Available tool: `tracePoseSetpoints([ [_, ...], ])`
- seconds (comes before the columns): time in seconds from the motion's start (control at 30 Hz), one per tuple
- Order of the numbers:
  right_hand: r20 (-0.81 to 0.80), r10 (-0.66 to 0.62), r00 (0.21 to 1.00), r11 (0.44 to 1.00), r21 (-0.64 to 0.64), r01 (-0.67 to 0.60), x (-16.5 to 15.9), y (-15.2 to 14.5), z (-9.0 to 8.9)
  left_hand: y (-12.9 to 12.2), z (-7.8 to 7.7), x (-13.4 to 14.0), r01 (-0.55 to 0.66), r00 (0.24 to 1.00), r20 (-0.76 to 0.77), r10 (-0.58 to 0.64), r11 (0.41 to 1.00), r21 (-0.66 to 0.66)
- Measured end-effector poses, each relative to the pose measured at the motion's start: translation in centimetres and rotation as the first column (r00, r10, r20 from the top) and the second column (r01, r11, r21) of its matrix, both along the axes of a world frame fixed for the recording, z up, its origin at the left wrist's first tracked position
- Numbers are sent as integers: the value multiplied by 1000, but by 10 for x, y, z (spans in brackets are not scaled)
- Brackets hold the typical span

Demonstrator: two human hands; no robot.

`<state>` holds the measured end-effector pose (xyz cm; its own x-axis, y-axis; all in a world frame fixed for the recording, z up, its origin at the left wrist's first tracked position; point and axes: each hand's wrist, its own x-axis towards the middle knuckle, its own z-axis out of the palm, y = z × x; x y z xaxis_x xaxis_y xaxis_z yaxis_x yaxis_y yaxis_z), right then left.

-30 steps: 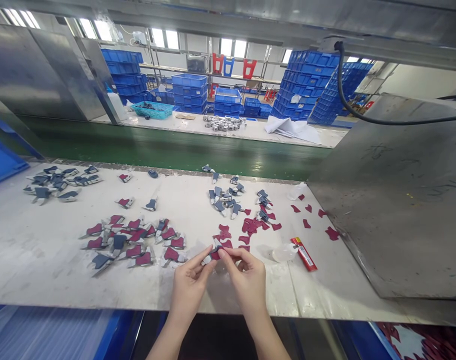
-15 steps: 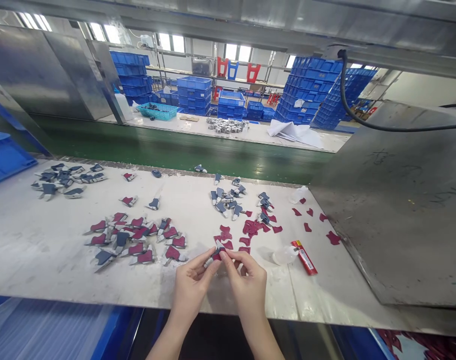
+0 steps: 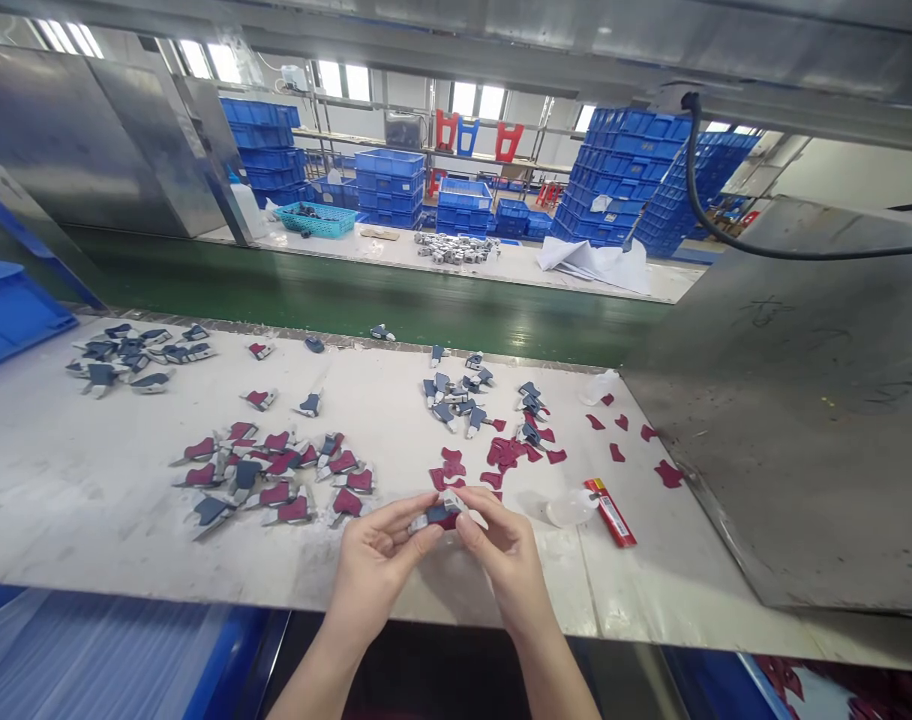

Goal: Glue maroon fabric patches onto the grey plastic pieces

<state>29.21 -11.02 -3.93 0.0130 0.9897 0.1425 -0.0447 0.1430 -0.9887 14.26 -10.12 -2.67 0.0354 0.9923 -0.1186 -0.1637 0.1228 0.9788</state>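
Note:
A small dark blue and light grey plastic part with a dark red piece on it (image 3: 442,514) is held between both hands just above the white table. My left hand (image 3: 373,570) pinches its left end, and my right hand (image 3: 507,560) grips the right end with thumb and fingers. Just beyond the fingertips lie loose dark red pieces (image 3: 505,452). Blue-grey parts (image 3: 456,400) are heaped farther back. To the left sits a pile of similar parts with red faces (image 3: 280,465). The fingers cover some of the held part.
Right of my hands are a clear squeeze bottle (image 3: 571,508) and a red-yellow box (image 3: 610,514). A metal panel (image 3: 823,420) bounds the right side. Behind the table runs a green conveyor belt (image 3: 313,290), one part on it. A blue bin (image 3: 17,312) stands at left.
The held part has been turned between my fingers, showing its grey end and blue side. My hands are slightly farther apart. The part on the green belt has shifted left.

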Motion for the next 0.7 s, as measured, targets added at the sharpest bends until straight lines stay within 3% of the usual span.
tracePoseSetpoints([
  [0.27, 126, -56, 990, 988, 150, 37, -13, -7, -1, 0, 12, 0, 5, 1000, 24, -5, 1000, 2],
  [0.57, 68, -129, 989, 983, 142, 119, -22, -3, -5, -3, 7, 8, -31, 998, 62, 29, 999, 23],
  [0.63, 46, -105, 993, 985, 143, 97, -20, -1, -4, -1, 9, 5, 11, 999, 32, -12, 999, 48],
  [0.7, 5, -69, 998, 987, 148, 68, -14, 1, -2, 9, 16, -5, 159, 987, -45, -156, 984, 75],
])
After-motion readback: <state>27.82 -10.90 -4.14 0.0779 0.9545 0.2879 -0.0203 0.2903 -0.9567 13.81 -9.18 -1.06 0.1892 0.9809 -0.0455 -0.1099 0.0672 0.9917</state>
